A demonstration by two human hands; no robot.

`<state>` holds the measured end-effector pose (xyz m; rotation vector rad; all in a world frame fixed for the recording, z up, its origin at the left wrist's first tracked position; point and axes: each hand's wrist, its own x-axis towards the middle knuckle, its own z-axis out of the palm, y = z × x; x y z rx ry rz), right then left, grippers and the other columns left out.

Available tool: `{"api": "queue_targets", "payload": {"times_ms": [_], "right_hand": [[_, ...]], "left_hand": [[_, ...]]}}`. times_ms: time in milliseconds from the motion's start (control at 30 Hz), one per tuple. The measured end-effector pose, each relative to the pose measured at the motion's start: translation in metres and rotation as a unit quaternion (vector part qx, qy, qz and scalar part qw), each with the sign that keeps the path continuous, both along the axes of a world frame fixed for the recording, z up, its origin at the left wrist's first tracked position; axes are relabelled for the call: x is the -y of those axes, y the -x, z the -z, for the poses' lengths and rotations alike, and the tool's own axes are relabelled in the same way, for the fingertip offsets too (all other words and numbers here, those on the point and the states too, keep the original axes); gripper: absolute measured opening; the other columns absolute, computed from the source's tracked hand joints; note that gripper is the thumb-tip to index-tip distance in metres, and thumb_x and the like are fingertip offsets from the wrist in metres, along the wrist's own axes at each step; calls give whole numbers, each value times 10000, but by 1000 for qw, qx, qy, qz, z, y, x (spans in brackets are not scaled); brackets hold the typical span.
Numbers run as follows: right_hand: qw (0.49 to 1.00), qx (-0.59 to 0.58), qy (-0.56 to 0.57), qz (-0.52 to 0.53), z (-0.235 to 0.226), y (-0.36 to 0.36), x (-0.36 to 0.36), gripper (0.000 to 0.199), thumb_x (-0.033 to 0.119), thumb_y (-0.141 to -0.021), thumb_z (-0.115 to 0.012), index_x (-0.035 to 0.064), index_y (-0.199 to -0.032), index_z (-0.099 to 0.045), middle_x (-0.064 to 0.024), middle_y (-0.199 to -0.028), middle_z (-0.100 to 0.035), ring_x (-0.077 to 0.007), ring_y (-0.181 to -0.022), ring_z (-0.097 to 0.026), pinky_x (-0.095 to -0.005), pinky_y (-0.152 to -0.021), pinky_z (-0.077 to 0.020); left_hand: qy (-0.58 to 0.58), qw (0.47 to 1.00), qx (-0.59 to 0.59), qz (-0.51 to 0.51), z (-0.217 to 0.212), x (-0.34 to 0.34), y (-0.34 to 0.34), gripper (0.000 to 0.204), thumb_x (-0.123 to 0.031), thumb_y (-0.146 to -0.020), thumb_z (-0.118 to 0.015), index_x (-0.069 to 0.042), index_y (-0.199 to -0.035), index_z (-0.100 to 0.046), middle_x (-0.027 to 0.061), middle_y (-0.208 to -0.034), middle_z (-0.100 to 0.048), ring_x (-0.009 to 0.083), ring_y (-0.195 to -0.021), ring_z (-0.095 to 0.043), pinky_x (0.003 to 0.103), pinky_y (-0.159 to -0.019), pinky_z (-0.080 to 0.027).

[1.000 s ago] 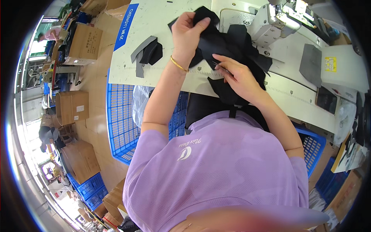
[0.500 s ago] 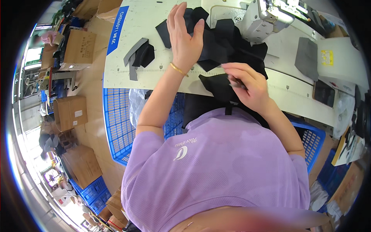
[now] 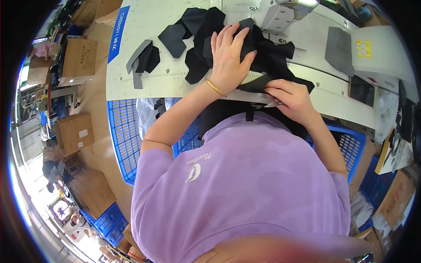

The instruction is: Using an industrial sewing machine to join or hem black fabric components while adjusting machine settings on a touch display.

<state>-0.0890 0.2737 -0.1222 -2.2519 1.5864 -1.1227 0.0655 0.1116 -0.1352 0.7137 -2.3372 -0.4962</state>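
Several black fabric pieces [image 3: 206, 33] lie heaped and overlapping on the pale table of a sewing machine [image 3: 277, 19]. My left hand [image 3: 230, 55] rests flat on the heap, fingers stretched out and thumb apart. Nearer the table's front edge, my right hand [image 3: 293, 100] has its fingers curled and pinched at the edge of a black fabric piece [image 3: 255, 84]. A thin greyish, shiny strip shows under those fingertips; what it is I cannot make out. The fingers hide part of the piece.
A small stack of dark cut pieces [image 3: 144, 59] lies to the left on the table. A grey panel [image 3: 339, 50] and a dark phone-like slab [image 3: 362, 92] are at the right. Blue plastic baskets [image 3: 123, 140] stand below the table edge; cardboard boxes [image 3: 79, 61] stand on the floor at left.
My left hand has come down and nearer onto the fabric heap, which now spreads differently. My right hand has moved slightly right and nearer, its fingers turned down at the fabric edge.
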Motion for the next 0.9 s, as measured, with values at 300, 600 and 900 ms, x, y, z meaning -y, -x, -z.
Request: {"api": "queue_targets", "payload": {"times_ms": [300,600,900], "right_hand": [[787,530,91,302,-47,93,-52,182,-2,-879,-683,-65,-1048,-661,-28,-973,-664,-94,-849,-621,-234,-747,-507],[744,605,112,259,-70,55,-8,204,106,-894,-707,9,-1069,-668,12,-825,-643,-56,-685,-582,-202,-590,-455],[831,452,136,294,-76,6,15,194,155,-898,-722,-13,-982,-670,69,-723,-542,-19,-663,-446,-162,-603,-354]], "left_hand": [[30,999,-37,-3,-6,-18,12,593,-118,-779,-708,-24,-1320,-484,203,-1429,-381,369,-1356,-340,551,-1142,-174],[10,976,-190,103,-58,-39,13,415,-32,-778,-728,19,-1159,-571,177,-1147,-598,309,-1057,-584,391,-924,-463],[-604,745,-196,203,-87,-56,16,188,-142,-956,-631,30,-1013,-581,33,-838,-648,75,-735,-605,234,-654,-500]]}}
